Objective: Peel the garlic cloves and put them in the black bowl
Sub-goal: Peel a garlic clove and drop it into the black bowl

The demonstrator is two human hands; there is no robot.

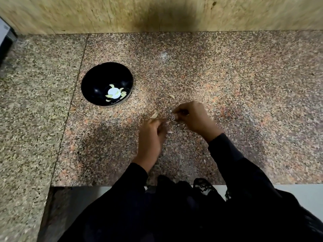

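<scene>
From the left, I see the black bowl (107, 83) on the table (227, 84), a few peeled cloves (114, 95) lying in its bottom. It sits up and to the left of my left hand (151, 135), the nearer hand to it. A loose clove (154, 115) lies just beyond that hand's curled fingers; what they hold I cannot tell. My right hand (194, 117) pinches a papery garlic piece (173, 117) between both hands. Another clove (171, 96) lies farther off.
</scene>
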